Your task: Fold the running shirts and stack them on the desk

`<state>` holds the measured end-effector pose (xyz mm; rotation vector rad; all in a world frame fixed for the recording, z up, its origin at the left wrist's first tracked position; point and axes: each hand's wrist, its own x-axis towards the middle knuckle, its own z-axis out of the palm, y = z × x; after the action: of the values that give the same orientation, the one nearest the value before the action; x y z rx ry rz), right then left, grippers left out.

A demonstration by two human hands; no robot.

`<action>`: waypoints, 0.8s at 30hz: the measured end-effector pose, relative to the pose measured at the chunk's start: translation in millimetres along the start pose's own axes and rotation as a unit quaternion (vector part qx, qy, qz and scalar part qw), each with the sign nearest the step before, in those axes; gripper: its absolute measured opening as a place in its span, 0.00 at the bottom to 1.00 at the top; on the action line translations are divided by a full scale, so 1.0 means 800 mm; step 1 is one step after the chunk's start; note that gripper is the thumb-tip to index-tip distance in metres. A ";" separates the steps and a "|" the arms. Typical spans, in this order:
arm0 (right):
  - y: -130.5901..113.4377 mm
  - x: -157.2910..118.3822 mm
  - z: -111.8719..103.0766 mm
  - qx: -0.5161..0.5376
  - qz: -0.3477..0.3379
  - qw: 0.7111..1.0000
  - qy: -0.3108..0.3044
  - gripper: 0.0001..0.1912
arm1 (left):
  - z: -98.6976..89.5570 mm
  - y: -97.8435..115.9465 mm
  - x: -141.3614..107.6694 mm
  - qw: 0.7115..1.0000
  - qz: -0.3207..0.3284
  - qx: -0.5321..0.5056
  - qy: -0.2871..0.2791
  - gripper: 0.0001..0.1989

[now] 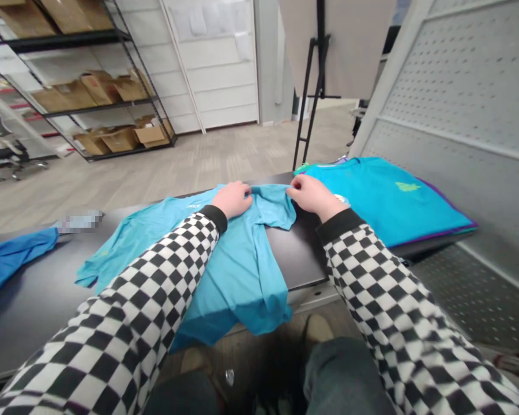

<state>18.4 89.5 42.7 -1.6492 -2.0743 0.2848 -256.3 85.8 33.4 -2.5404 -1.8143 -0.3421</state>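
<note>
A light-blue T-shirt (pixel 233 259) lies spread over the dark table, creased, with its lower part hanging over the front edge. My left hand (pixel 232 199) is closed on the cloth near the neck, fingers curled and pressed together. Farther right, my right hand (pixel 313 196) pinches the outer end of the shirt's sleeve between thumb and fingers. Just beside the right hand lies a stack of folded shirts with a bright-blue shirt (pixel 372 199) on top, bearing a yellow-green print. Purple and green edges show beneath it.
At the left of the dark table (pixel 30 294) are a darker blue garment (pixel 17 256) and a blurred flat item (pixel 81 221). A grey perforated panel (pixel 467 98) rises on the right. Beyond stand a black easel (pixel 309 98) and a shelf rack (pixel 69 40) with cardboard boxes.
</note>
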 end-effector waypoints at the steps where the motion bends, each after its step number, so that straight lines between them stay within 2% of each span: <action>1: 0.002 0.006 0.000 0.001 0.020 0.999 0.025 0.13 | 0.006 0.002 0.008 1.000 -0.012 -0.005 0.017 0.21; 3: 0.004 0.018 0.000 -0.015 0.047 0.997 0.054 0.16 | 0.015 -0.001 0.022 0.998 -0.038 -0.018 0.045 0.21; 5: 0.002 0.029 -0.002 -0.052 0.045 0.995 0.069 0.20 | 0.020 -0.005 0.033 0.996 -0.057 -0.025 0.061 0.22; 7: -0.006 0.035 -0.001 -0.090 0.015 0.993 0.081 0.25 | 0.023 -0.006 0.040 0.996 -0.062 -0.026 0.054 0.25; 9: -0.017 0.034 0.004 -0.104 -0.043 0.991 0.078 0.28 | 0.024 -0.002 0.044 0.998 -0.058 -0.023 0.019 0.30; 11: -0.026 0.027 0.016 -0.099 -0.113 0.988 0.032 0.31 | 0.024 0.004 0.044 0.998 -0.055 -0.019 -0.013 0.35; 13: -0.030 0.017 0.032 -0.101 -0.142 0.983 -0.052 0.36 | 0.026 0.011 0.040 0.999 -0.033 -0.020 -0.037 0.39; 15: -0.028 0.007 0.045 -0.118 -0.120 0.976 -0.140 0.44 | 0.029 0.015 0.034 0.998 -0.002 -0.032 -0.062 0.39; 17: -0.021 0.001 0.052 -0.137 -0.088 0.968 -0.188 0.49 | 0.032 0.017 0.028 0.996 0.011 -0.048 -0.081 0.41; 19: -0.013 -0.003 0.052 -0.150 -0.071 0.967 -0.195 0.52 | 0.033 0.018 0.023 0.996 0.005 -0.060 -0.071 0.42; 21: -0.009 -0.005 0.048 -0.155 -0.059 0.968 -0.188 0.53 | 0.028 0.021 0.020 0.998 0.013 -0.054 -0.032 0.40; 24: -0.010 -0.007 0.042 -0.147 -0.054 0.973 -0.168 0.53 | 0.012 0.025 0.013 0.998 0.049 -0.025 0.008 0.36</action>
<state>-3.6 86.5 15.5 -1.7435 -2.5543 0.2423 -232.6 90.2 28.7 -2.6405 -1.6897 -0.4086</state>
